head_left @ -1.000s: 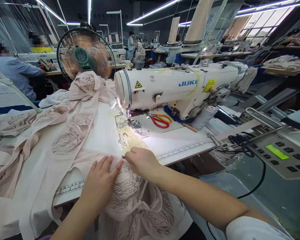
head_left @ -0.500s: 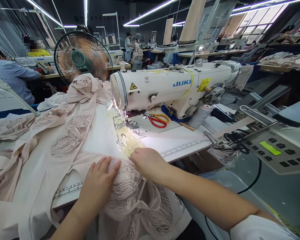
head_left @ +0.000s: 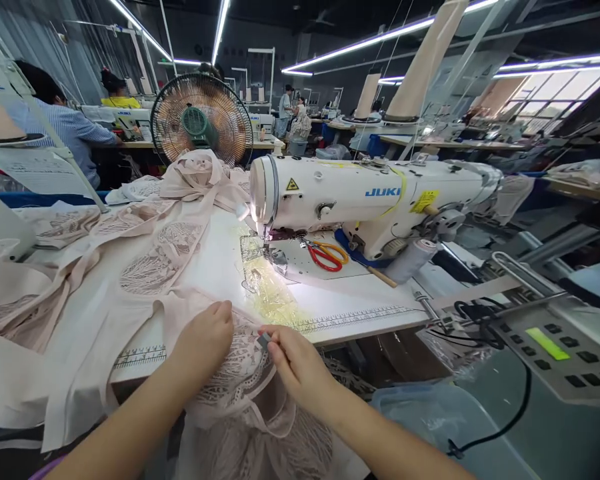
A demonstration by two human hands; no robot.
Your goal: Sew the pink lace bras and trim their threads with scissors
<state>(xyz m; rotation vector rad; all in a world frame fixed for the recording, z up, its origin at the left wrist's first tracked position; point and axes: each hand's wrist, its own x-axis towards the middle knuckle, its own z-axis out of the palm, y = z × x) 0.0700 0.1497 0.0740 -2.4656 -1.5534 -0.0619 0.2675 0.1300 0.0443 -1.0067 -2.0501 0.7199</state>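
Pale pink fabric with lace panels (head_left: 145, 267) lies across the white sewing table (head_left: 360, 293) and hangs over its front edge. My left hand (head_left: 205, 343) is curled, its fingers closed on the fabric's edge. My right hand (head_left: 297, 367) pinches a small grey tool (head_left: 264, 341) against the lace right beside the left hand. The white JUKI sewing machine (head_left: 360, 197) stands behind, its needle area (head_left: 266, 243) lit, with a clear yellowish plastic sheet (head_left: 273, 293) in front of it.
Red and orange scissors (head_left: 325, 255) lie on the machine bed beside a thread cone (head_left: 410, 260). A control panel with a green display (head_left: 550, 343) sits at right. A fan (head_left: 203, 123) stands behind the fabric pile. Other people work at tables at far left.
Both hands have drawn back toward the table's front edge with the fabric. The left hand has curled from flat into a grip. The grey tool now shows in the right fingers.
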